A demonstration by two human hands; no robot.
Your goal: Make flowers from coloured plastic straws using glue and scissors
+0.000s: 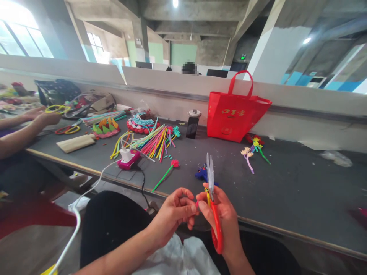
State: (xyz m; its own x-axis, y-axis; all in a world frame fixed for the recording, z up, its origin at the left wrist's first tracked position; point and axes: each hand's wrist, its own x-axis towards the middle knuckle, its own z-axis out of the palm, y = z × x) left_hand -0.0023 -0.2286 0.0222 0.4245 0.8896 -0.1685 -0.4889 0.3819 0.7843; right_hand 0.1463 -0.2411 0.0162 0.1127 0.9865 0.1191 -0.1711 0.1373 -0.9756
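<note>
Above the table's front edge, my right hand (226,214) is closed around a pair of scissors (217,229) with red handles, blades pointing up. A short yellow piece (208,196) with a curled end also sits in its fingers. My left hand (174,212) is closed in a pinch beside it, fingertips at a tiny pink piece (197,204) between the two hands; its kind is too small to make out. Just beyond the blades lies a crumpled dark blue item (202,173). A red flower on a green fuzzy stem (164,178) rests to the left.
Bundled coloured pipe cleaners (156,143), a magenta power strip (129,160) with a white plug and cable, and a phone (192,128) stand left of centre. A red bag (233,118) and fuzzy flowers (256,147) are at the back right. Another person's hands (47,116) work at far left.
</note>
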